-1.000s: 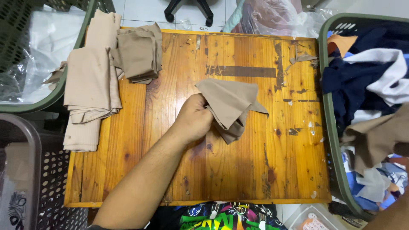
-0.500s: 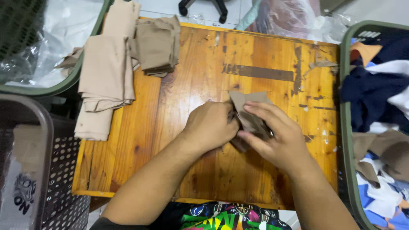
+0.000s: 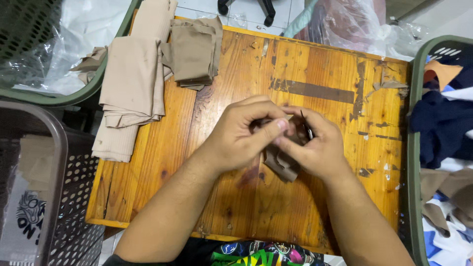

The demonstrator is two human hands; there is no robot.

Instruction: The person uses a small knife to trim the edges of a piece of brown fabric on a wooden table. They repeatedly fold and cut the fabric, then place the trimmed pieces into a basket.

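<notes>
Both my hands meet over the middle of a worn wooden table (image 3: 315, 64). My left hand (image 3: 241, 135) and my right hand (image 3: 315, 148) are closed together around a small brown cloth piece (image 3: 281, 165), bunched up between them; most of it is hidden by my fingers, with one folded corner hanging below. A stack of folded brown cloths (image 3: 193, 51) lies at the table's far left, beside a longer pile of beige ribbed cloths (image 3: 130, 93) that overhangs the left edge.
A green basket (image 3: 416, 148) full of mixed dark blue, white and tan clothes stands at the right. A grey perforated basket (image 3: 54, 197) sits at lower left, a green bin lined with clear plastic (image 3: 64, 49) at upper left. Chair legs (image 3: 246, 7) and a plastic bag (image 3: 354, 27) lie beyond the table.
A second ago only my left hand held the spread brown cloth. My right hand came in, and both hands have since bunched the cloth into a small bundle.
</notes>
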